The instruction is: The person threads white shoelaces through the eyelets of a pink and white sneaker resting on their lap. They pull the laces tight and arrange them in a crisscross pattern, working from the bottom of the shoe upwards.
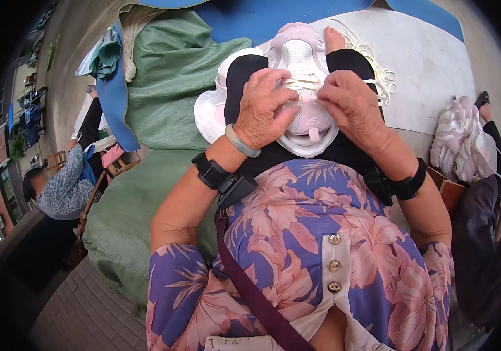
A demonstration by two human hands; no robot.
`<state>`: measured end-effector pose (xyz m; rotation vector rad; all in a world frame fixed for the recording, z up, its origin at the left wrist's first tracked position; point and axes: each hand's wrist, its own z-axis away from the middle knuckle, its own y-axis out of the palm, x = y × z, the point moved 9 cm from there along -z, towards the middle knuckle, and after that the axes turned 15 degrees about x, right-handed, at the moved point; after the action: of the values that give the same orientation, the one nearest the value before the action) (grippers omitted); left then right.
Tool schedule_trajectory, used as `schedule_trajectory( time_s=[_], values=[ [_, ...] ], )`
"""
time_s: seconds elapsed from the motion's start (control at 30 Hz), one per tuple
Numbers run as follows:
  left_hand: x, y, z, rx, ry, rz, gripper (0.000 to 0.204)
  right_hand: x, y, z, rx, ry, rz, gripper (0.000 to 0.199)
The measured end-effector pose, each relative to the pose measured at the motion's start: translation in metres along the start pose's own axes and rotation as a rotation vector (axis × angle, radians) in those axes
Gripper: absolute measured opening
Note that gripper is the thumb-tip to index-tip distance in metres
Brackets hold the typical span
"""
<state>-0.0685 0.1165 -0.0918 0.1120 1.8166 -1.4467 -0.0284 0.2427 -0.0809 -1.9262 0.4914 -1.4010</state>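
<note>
A pale pink and white sneaker [298, 55] rests on my lap, its toe pointing away from me and its heel opening near my waist. Cream shoelace [304, 81] runs in rows across its front. My left hand [264, 108] is closed round the left side of the lacing, with thumb and fingertips on the shoe. On the right edge of the lacing, my right hand [351, 105] pinches with curled fingers; the lace beneath those fingertips is mostly hidden. Another white and pink shoe [210, 114] lies by my left thigh, partly covered by my leg.
Loose cream laces [384, 82] lie on the white sheet [431, 70] right of my leg. Green woven cloth [168, 88] spreads to the left. A bundle of pale shoes [464, 140] sits at the right, beside a person in dark clothes [484, 251]. Another person [66, 184] sits far left.
</note>
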Motion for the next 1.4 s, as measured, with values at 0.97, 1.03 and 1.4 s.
schedule_trajectory(
  time_s=[0.97,1.03,1.4],
  values=[
    [0.005,-0.025,-0.019,-0.16,-0.112,0.007,0.011,-0.047,0.003,0.016,0.028,0.285,-0.218,0.01],
    [0.014,-0.028,-0.014,-0.176,-0.189,0.114,0.007,-0.047,-0.002,0.014,-0.04,0.244,-0.398,0.009],
    [-0.008,0.012,-0.049,0.231,-0.154,0.246,0.012,-0.042,0.011,-0.01,0.024,0.296,-1.02,0.009]
  ],
)
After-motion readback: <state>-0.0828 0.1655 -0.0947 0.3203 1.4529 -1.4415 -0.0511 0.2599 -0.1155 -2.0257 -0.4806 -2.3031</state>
